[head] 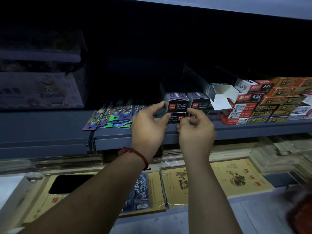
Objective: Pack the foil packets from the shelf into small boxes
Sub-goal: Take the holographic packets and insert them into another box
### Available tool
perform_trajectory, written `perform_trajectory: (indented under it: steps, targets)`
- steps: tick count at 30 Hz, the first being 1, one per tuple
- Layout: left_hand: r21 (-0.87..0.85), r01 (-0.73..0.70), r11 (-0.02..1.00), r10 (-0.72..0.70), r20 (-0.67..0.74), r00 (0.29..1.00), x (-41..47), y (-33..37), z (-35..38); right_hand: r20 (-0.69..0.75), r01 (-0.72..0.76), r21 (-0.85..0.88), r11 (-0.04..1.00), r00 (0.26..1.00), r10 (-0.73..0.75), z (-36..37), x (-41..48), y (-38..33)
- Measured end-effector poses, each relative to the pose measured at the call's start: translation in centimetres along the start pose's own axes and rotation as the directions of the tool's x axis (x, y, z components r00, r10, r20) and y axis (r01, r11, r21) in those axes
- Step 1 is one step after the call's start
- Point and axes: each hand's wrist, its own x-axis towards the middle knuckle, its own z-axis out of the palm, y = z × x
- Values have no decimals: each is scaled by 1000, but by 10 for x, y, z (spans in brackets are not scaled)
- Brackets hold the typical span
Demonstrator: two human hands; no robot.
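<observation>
Fingers (160, 104) of the left hand (148, 125) curl against the left side of a two-high stack of small dark boxes. The index tip rests on the upper box (177, 103) and the thumb presses the lower box (173, 119), probably to steady the stack at the shelf (50, 125) lip. The right hand (195, 132), at three o'clock from the stack, has its fingers (194, 113) bent inward. Thumb and forefinger appear to pinch the end face of the lower box, as if working its flap or squaring it up. I cannot tell whether the flap is open.

The foil packets (114, 115) lie fanned at nine o'clock from the hands, their holographic ends overhanging the shelf edge, and neither hand touches them. Packing looks barely begun.

Each box top reads "0.5", and each end face carries a red "deli" tag turned upside down, with what looks like "SE801" and "20" beside it. A neighbouring stack (198, 102) bears the same marks. At two o'clock, an open white carton (221, 97) gapes toward the front. Beyond it are red-and-white boxes (244, 107) that seem to read "PC-00018", and their other print is too small to read.
</observation>
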Motion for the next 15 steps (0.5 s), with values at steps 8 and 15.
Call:
perform_trajectory:
  steps: [8,15]
  targets:
    - [179,-62,982,47,85,995,-2,5,-3,-37,-44,38,998,998,45,1,2,3]
    - [130,-90,987,66,177,982,5,9,2,-24,-76,49,996,997,77,-1,4,4]
